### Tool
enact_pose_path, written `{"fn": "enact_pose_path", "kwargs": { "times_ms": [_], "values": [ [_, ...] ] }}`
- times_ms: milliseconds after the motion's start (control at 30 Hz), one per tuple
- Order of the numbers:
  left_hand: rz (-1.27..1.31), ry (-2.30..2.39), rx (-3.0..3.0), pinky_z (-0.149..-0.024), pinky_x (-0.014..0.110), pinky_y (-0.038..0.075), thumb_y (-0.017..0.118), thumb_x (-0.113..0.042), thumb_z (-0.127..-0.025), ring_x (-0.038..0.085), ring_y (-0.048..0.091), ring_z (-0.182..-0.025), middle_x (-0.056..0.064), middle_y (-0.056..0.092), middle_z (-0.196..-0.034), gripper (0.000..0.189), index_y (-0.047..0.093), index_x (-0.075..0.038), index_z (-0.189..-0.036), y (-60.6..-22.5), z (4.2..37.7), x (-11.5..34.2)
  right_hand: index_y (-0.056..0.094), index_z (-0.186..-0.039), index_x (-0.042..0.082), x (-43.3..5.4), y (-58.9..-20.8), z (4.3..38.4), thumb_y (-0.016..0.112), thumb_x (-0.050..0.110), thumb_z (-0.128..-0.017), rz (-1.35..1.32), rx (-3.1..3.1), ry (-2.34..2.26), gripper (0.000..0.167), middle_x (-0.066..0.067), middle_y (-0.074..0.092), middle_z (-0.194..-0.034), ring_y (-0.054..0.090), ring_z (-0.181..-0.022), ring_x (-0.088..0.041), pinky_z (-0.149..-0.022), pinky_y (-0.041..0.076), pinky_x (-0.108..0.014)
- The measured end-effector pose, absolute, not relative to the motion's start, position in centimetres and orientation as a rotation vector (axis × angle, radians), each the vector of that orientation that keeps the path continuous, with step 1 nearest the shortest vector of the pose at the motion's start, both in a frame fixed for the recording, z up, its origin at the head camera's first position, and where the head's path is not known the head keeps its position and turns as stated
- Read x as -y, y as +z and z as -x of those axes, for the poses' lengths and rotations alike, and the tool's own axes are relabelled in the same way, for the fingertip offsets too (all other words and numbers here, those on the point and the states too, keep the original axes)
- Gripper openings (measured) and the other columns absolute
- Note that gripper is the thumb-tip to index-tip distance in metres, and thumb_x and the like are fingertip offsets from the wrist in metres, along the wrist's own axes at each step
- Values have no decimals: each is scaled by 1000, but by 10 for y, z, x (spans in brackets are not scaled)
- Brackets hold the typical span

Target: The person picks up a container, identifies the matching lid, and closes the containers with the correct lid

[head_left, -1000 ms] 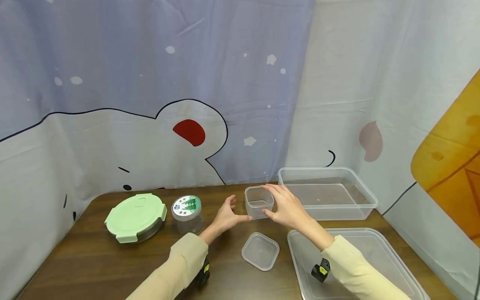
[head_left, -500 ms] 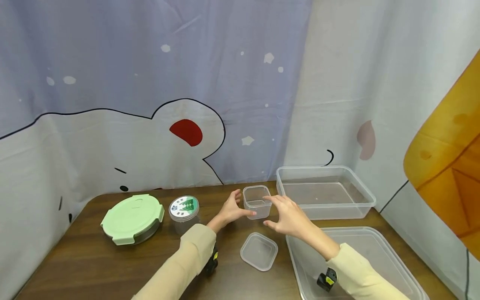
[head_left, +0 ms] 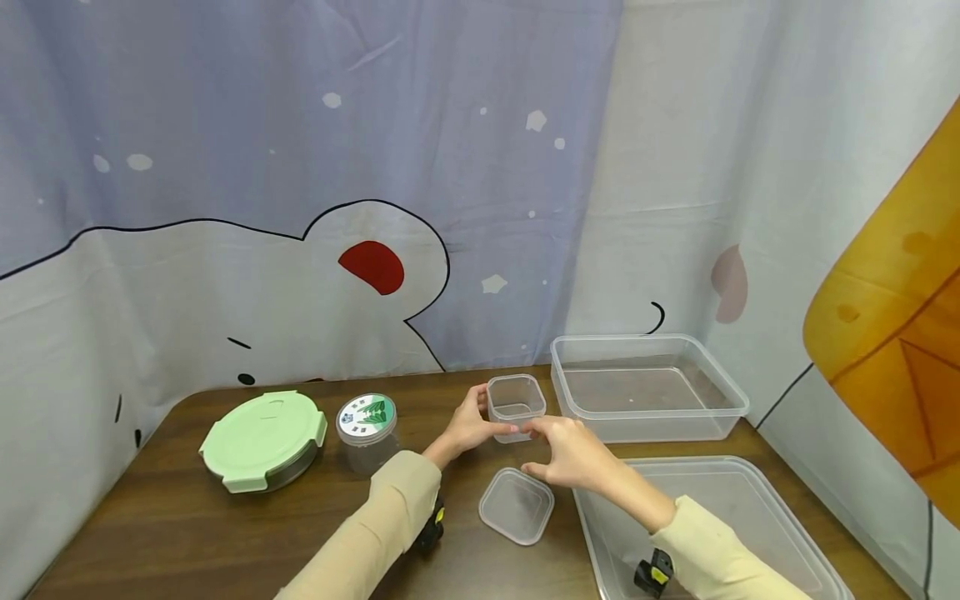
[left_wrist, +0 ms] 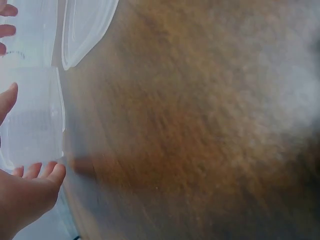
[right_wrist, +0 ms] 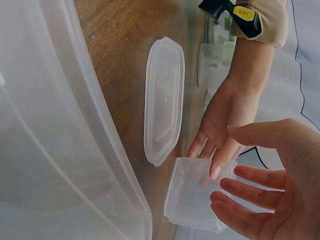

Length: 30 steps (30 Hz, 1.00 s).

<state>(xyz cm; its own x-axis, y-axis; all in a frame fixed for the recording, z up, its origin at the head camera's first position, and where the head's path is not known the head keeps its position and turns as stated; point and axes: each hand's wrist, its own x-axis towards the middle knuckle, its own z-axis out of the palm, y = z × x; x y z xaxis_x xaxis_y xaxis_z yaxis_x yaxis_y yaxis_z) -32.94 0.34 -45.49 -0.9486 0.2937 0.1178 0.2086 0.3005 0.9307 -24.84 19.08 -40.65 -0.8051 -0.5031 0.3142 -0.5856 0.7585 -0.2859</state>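
Head view: the small clear box [head_left: 513,408] stands upright and lidless toward the far side of the table [head_left: 187,533], just left of the large clear tub [head_left: 652,427]. The left hand [head_left: 467,429] is around its left side — thumb across the near wall, fingers along the left — in what looks like a light grip. The right hand [head_left: 572,454] is by the box's near right corner, fingers loosely bent and thumb parted from them, gripping nothing; whether a fingertip touches the wall I cannot tell. The small lid [head_left: 517,506] lies flat, nearer than the box, with the large lid [head_left: 712,517] to its right. I judge the step in hand to be taking hold of the box or setting its place; the next move probably calls for the left hand to steady it — leaving the right to close on the wall or fetch the small lid.
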Motion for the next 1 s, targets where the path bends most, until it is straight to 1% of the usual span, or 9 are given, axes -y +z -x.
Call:
{"fn": "enact_pose_path", "kwargs": {
  "times_ms": [233, 467, 633, 700, 833, 1000],
  "values": [
    [-466, 1716, -2502, -103, 53, 42, 83, -16, -73, 41, 48, -125, 27, 46, -138, 89, 29, 6, -140, -455, 321, 5, 69, -102, 3, -187, -410, 247, 81, 20, -72, -886, 2811, 582, 37, -10, 72, -98, 68, -85, -25, -72, 56, -33],
    [-478, 1740, -2497, -100, 50, 46, 83, -13, -73, 42, 50, -123, 31, 45, -136, 87, 27, 8, -137, -457, 311, 15, 70, -103, 3, -187, -414, 248, 79, 17, -73, -885, 2875, 626, 34, -10, 73, -100, 68, -83, -24, -70, 55, -31],
    [-473, 1740, -2510, -99, 50, 47, 83, -12, -72, 42, 51, -121, 31, 46, -135, 86, 28, 9, -135, -457, 305, 22, 70, -104, 0, -188, -418, 250, 78, 16, -74, -898, 2919, 681, 35, -12, 73, -96, 68, -81, -23, -68, 55, -30],
    [-470, 1745, -2509, -99, 50, 47, 83, -11, -72, 43, 51, -121, 32, 46, -134, 86, 28, 9, -135, -457, 302, 24, 70, -103, 0, -189, -420, 251, 78, 15, -74, -900, 2930, 696, 34, -11, 73, -93, 67, -78, -21, -65, 54, -27],
    [-480, 1753, -2508, -100, 52, 46, 83, -10, -71, 44, 51, -121, 32, 46, -133, 86, 29, 8, -135, -458, 296, 29, 71, -98, 2, -192, -421, 253, 79, 13, -72, -917, 2938, 716, 30, -5, 72, -81, 63, -70, -12, -61, 50, -21],
    [-498, 1723, -2532, -100, 52, 47, 84, -12, -71, 45, 52, -121, 31, 47, -131, 88, 30, 7, -137, -458, 290, 37, 72, -93, 2, -191, -421, 254, 78, 9, -72, -913, 2948, 755, 24, 1, 69, -71, 57, -60, -2, -56, 47, -18]
  ]
}}
